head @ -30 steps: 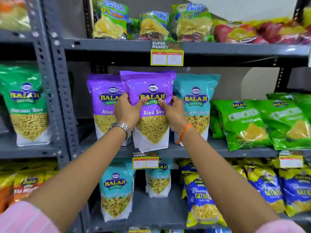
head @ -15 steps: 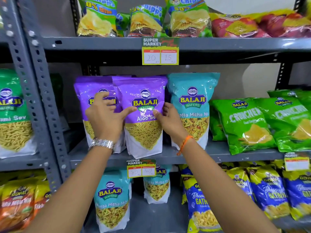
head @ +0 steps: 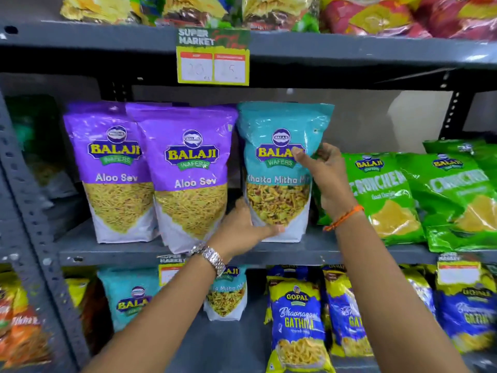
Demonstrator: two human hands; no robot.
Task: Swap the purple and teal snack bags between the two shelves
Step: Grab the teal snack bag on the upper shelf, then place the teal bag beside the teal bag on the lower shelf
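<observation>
**Inspector A:** Middle shelf (head: 113, 251), left to right: two purple Aloo Sev bags (head: 115, 168) (head: 192, 176) upright and overlapping, then one teal Khatta Mitha bag (head: 279, 168) upright just beside them. State of the hands?

**Inspector B:** Both are on that teal bag. The left hand (head: 243, 227) cups its lower left corner — thumb across the front near the base, the other fingers behind and out of view. The right hand (head: 326, 179) pinches its right edge at logo height, thumb on the front, fingers (head: 325, 152) curled round the side. So both hands are closed on the bag; its base looks to be at the shelf surface, though I cannot tell whether it rests there.

**Inspector A:** Lower shelf (head: 236, 343)?

**Inspector B:** Two more teal bags stand there, one at the left (head: 131, 297) and one farther back (head: 228, 294), each partly hidden by the left forearm. Blue Gopal bags (head: 298, 321) stand to their right.

**Inspector A:** Neighbours on the middle shelf?

**Inspector B:** Green Crunchex bags (head: 390, 195) lean just right of the held bag. A price tag (head: 212, 57) hangs from the top shelf edge.
</observation>
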